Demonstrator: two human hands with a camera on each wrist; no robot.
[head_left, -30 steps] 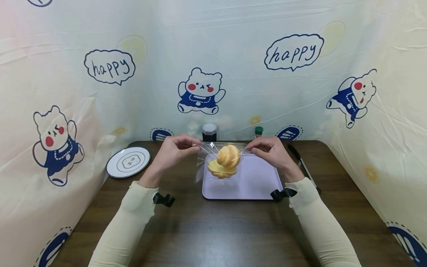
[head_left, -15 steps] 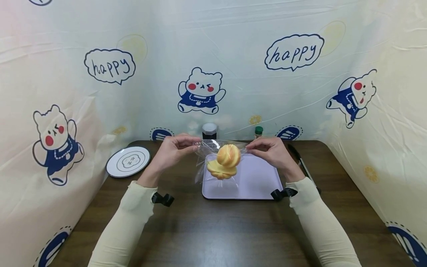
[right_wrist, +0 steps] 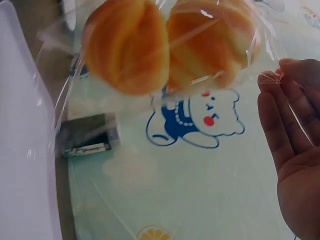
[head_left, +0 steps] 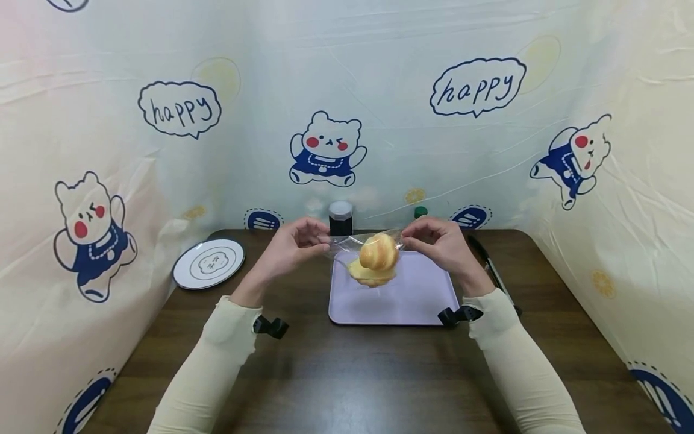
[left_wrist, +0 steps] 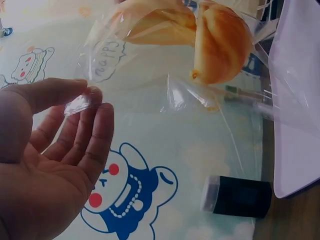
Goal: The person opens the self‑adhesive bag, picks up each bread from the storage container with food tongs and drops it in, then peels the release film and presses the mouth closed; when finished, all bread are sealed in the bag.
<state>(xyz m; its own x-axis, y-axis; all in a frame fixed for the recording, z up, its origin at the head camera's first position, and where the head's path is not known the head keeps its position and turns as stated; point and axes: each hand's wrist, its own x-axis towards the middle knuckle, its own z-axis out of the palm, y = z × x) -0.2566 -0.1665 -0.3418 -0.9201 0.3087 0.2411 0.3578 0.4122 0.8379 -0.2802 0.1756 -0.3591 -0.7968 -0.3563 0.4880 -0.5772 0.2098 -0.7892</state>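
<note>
Two golden bread pieces (head_left: 379, 252) show through a clear plastic bag (head_left: 347, 243), held up above the lilac tray (head_left: 425, 301). My left hand (head_left: 290, 250) pinches the bag's left edge between thumb and fingers. On the other side, my right hand (head_left: 440, 246) pinches the right edge close to the bread. The left wrist view has the left hand (left_wrist: 60, 135) with film between thumb and fingertips. In the right wrist view both bread pieces (right_wrist: 127, 50) hang side by side, and the right hand (right_wrist: 297, 115) grips a gathered bit of film.
A white plate (head_left: 190, 274) lies at the table's left edge. Behind the tray stand a dark jar with a pale lid (head_left: 340, 220) and a green-capped bottle (head_left: 420, 211). A black-handled knife-like utensil (head_left: 496, 274) lies right of the tray. Printed cloth surrounds the table.
The bag and bread have shifted slightly right and turned, and the bag's lower left part no longer hangs spread out. My left hand has moved slightly right and its fingers are more curved.
</note>
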